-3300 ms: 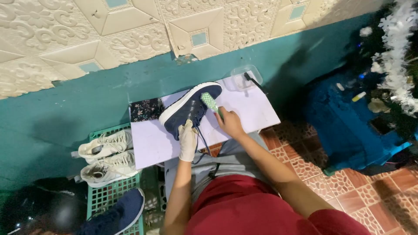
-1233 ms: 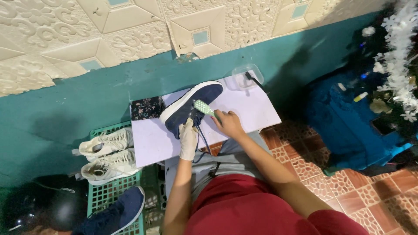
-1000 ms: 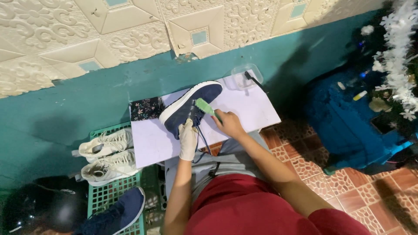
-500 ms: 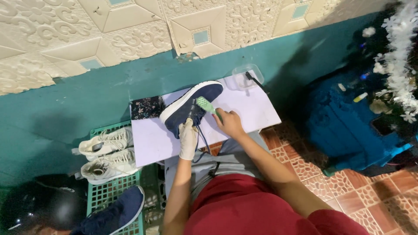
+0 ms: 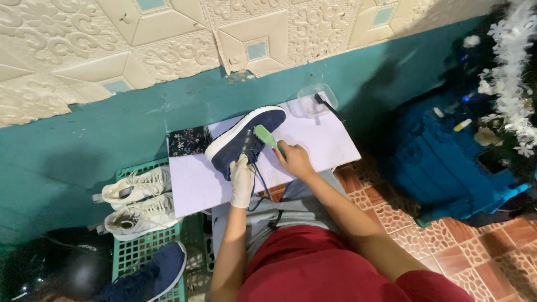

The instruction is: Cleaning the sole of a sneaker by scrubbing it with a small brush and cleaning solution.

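A: Left hand (image 5: 242, 180), white-gloved, is closed on the heel end of the navy sneaker (image 5: 244, 138) and props it tilted on the white board (image 5: 324, 142). Right hand (image 5: 295, 160), bare, is wrapped around the handle of a green brush (image 5: 264, 136); the bristle head sits against the shoe's upper, near the laces.

B: Head view only, so one entry. Where does the shoe sit?

A: On the board's middle, toe pointing toward the teal wall (image 5: 100, 134), white sole facing left. One lace hangs off the near edge. A dark floral cloth (image 5: 187, 141) lies at the board's left corner, just beside the shoe.

B: Water source?

A: A clear plastic container (image 5: 316, 99) at the far edge, with a second dark brush resting on it. Contents cannot be told.

B: Progress estimate?

A: Judgement only: scrubbing of this shoe is under way. No foam or wet patch is resolvable, so how much is clean cannot be told. Its navy mate (image 5: 162, 268) lies in the green crate (image 5: 137, 251) below left, and a pair of white sneakers (image 5: 137, 201) rests there too.
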